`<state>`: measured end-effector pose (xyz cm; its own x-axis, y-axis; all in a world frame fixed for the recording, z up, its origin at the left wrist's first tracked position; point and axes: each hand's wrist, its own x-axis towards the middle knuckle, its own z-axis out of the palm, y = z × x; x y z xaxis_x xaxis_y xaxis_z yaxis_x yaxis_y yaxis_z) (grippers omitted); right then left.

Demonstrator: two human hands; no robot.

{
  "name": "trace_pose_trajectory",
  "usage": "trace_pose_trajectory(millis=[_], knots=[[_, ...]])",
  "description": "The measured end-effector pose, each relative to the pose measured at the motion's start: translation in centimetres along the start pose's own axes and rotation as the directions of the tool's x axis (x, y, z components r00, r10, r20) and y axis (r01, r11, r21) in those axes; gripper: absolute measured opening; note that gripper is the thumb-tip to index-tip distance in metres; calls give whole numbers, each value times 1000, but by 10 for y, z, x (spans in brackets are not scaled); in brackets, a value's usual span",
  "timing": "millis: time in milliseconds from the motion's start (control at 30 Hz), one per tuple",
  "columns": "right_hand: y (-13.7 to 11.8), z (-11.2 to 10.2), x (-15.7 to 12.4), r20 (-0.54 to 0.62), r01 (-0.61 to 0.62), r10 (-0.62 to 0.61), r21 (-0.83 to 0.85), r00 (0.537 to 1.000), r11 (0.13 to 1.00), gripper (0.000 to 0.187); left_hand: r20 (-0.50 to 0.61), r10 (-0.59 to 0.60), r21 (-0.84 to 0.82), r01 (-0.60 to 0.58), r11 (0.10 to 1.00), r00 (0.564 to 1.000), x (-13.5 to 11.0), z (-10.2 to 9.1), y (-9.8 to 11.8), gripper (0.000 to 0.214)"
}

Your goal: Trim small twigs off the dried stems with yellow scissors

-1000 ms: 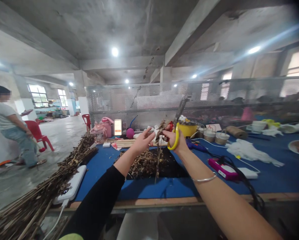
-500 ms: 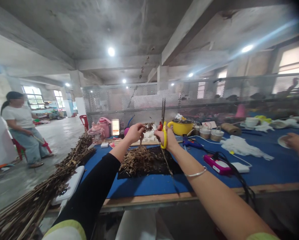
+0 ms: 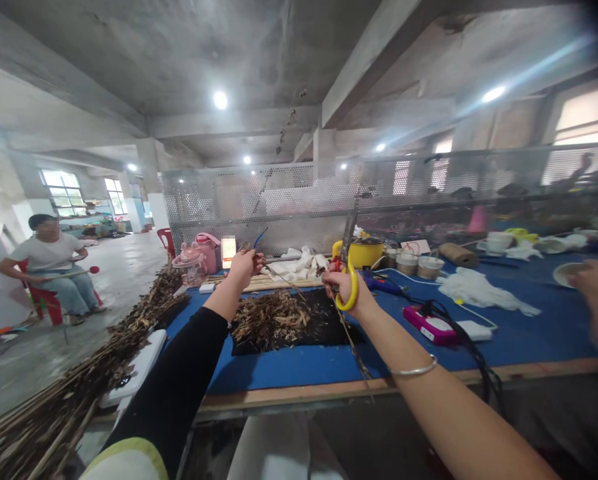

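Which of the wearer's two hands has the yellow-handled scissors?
The right hand, the one with a silver bangle on its forearm; the scissors point upward from it. The left hand, with the black sleeve, pinches a dried twig instead.

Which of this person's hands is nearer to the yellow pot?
The right. The right hand is just in front of the yellow pot, slightly left; the left hand is much farther left.
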<state>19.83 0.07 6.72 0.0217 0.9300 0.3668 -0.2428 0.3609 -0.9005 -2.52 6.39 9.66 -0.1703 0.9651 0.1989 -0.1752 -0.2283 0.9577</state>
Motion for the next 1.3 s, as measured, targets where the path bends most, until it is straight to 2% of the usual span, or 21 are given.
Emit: trace_pose_trajectory(millis=[67, 133, 233, 300, 400, 500, 567, 600, 667, 700, 800, 867, 900, 967, 1033, 1133, 1300], knots=[[15, -7, -6, -44, -106, 110, 93, 993, 990, 24, -64, -92, -70, 88, 994, 994, -4, -14, -10, 7], [32, -13, -14, -79, -190, 204, 161, 976, 969, 27, -136, -103, -26, 101, 995, 985, -13, -32, -25, 9], [55, -18, -26, -127, -265, 299, 227, 946, 937, 31, -205, -102, 194, 143, 971, 973, -29, -60, -44, 21], [65, -19, -33, -122, -294, 327, 229, 937, 928, 31, -193, -114, 377, 181, 908, 975, -39, -77, -49, 30], [72, -19, -40, -89, -321, 345, 211, 934, 923, 31, -160, -103, 669, 184, 720, 982, -50, -96, -45, 44], [73, -19, -41, -49, -323, 337, 192, 940, 927, 29, -153, 27, 909, 130, 397, 988, -63, -105, -33, 47], [73, -20, -41, -36, -334, 347, 189, 937, 923, 29, -133, 192, 976, 94, 199, 972, -72, -101, -26, 52], [73, -20, -40, -34, -344, 356, 194, 934, 919, 29, -76, 264, 990, 40, 137, 962, -78, -95, -24, 55], [72, -20, -40, -36, -364, 380, 211, 924, 907, 29, 170, 343, 978, -200, 55, 924, -88, -76, -25, 59], [72, -21, -39, -37, -372, 389, 223, 920, 901, 29, 299, 359, 946, -324, 12, 884, -93, -63, -28, 62], [71, -22, -38, -53, -373, 399, 262, 915, 890, 29, 577, 277, 812, -577, -90, 768, -103, -19, -47, 69], [71, -24, -37, -81, -357, 395, 289, 915, 888, 28, 681, 207, 729, -675, -111, 702, -105, 9, -65, 66], [71, -25, -36, -96, -349, 392, 299, 915, 888, 28, 698, 192, 714, -691, -112, 690, -105, 19, -74, 63], [72, -28, -36, -119, -336, 388, 311, 914, 889, 27, 698, 174, 714, -693, -101, 694, -101, 33, -90, 59], [72, -30, -35, -124, -339, 393, 318, 911, 885, 25, 653, 171, 755, -650, -82, 737, -95, 37, -102, 48], [72, -30, -35, -112, -358, 411, 326, 904, 875, 24, 588, 175, 808, -584, -81, 789, -86, 29, -111, 37], [69, -26, -38, -91, -373, 420, 320, 903, 871, 26, 536, 148, 844, -531, -77, 831, -81, 13, -112, 36]])
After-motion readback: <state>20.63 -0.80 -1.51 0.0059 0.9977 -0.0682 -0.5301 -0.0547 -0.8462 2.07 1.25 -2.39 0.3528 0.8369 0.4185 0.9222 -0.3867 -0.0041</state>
